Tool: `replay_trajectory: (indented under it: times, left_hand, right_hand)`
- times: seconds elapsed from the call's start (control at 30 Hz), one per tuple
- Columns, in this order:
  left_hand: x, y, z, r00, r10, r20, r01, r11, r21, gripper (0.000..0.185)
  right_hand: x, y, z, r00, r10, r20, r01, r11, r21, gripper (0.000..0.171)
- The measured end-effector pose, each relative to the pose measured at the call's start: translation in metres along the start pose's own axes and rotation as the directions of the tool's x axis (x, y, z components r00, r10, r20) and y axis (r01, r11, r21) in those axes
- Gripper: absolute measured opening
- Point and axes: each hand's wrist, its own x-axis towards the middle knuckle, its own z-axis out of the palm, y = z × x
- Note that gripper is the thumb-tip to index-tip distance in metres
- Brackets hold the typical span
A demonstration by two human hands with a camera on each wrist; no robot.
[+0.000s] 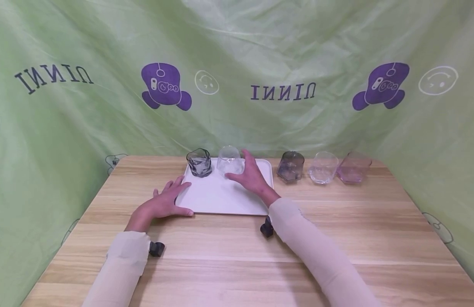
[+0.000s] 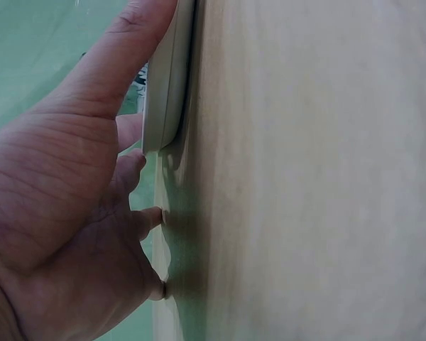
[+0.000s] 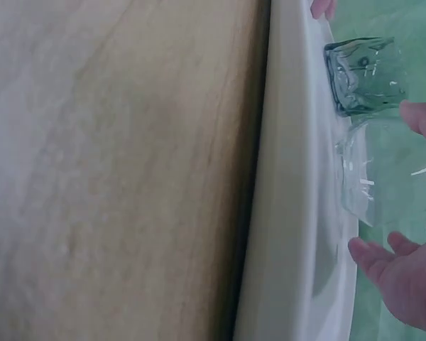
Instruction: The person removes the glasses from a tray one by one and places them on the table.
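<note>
A white rectangular tray [image 1: 221,198] lies on the wooden table. At its back left stands a grey-tinted glass [image 1: 199,164], and beside that a clear glass [image 1: 229,161]. My right hand [image 1: 254,175] is spread around the right side of the clear glass, thumb in front and fingers behind; the right wrist view shows gaps between its fingertips [image 3: 360,249] and the glass. At the tray's front left corner is my left hand [image 1: 165,205], its thumb along the front edge and its fingers spread by the left side. Some left fingertips [image 2: 160,288] rest on the table.
Right of the tray, a dark grey glass [image 1: 291,167], another clear glass [image 1: 323,168] and a pinkish glass [image 1: 354,168] stand in a row near the table's back edge. A green printed curtain [image 1: 237,115] hangs behind and along both sides of the table [image 1: 221,273].
</note>
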Motion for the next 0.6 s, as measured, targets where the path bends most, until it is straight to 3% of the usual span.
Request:
replay_trajectory:
  times: [0.6]
  left_hand:
    - [0.001,-0.004,0.001,1.0,-0.008,-0.003,0.009,1.0,0.016,0.112]
  right_hand:
    - [0.009,-0.007,0.015,0.999,0.033,0.009,-0.033,0.999,0.007,0.114]
